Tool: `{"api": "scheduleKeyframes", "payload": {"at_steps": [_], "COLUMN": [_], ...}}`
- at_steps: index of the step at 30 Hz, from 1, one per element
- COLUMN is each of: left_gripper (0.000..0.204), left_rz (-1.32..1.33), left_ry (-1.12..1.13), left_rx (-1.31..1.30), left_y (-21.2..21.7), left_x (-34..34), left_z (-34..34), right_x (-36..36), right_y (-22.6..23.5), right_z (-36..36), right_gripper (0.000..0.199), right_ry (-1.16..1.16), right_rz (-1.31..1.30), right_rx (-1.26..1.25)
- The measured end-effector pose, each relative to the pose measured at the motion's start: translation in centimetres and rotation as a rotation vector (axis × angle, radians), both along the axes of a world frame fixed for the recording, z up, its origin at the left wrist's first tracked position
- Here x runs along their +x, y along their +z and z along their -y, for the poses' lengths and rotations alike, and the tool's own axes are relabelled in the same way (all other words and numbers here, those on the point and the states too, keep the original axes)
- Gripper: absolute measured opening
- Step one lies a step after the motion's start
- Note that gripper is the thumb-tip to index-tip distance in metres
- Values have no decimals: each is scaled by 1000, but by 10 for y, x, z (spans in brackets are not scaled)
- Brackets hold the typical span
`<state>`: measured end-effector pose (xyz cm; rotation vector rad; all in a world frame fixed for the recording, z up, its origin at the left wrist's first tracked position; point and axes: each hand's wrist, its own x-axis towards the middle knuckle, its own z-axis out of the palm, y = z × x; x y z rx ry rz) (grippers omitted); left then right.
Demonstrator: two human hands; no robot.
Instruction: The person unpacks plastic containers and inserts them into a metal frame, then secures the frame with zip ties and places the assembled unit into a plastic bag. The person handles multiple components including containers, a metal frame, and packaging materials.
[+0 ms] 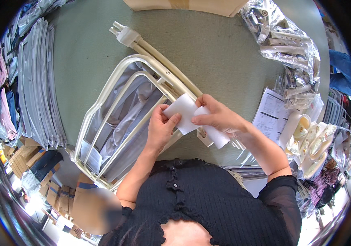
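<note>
Between my two hands is a white foam sheet point(182, 110), bent so that one flap faces up and another hangs to the right. My left hand point(162, 126) pinches its left edge between thumb and fingers. On the other side my right hand point(218, 116) grips the sheet where it folds, thumb on top. Beneath and to the left lies a folded cream metal tube frame point(97, 107) with grey fabric point(132, 107) inside it. Twin cream tubes with a plastic end fitting point(128, 37) run along its far side. The sheet covers part of the frame's right end.
Grey plastic-wrapped packs point(40, 82) stand along the left edge of the green table point(220, 53). A cardboard box point(183, 4) sits at the far edge. Bagged tubular parts point(288, 47), printed sheets point(270, 115) and wrapped cream parts point(310, 139) lie to the right.
</note>
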<state>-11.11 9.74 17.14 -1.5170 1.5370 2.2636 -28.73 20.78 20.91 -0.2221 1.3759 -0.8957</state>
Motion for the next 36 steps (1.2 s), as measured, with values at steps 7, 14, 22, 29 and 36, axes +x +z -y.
{"api": "scheduleKeyframes", "payload": {"at_steps": [7, 14, 22, 29, 36], "left_gripper": [39, 36, 28, 35, 36], "left_rz": [137, 76, 104, -20, 16], "left_ry": [-184, -367, -781, -1205, -1258], "left_rx": [-584, -670, -846, -959, -1031], "left_y": [4, 7, 39, 38, 24], "left_x": [-8, -15, -39, -67, -87], "left_z": [-8, -6, 27, 40, 20], "right_x": [-5, 3, -23, -57, -50], "right_y": [-6, -5, -11, -22, -100], "right_z": [2, -2, -9, -13, -25], "right_gripper": [30, 30, 34, 50, 57], "right_ry": [198, 356, 1, -254, -332], "right_rz": [-453, -848, -621, -22, -500], "right_rx": [-183, -131, -157, 30, -98]}}
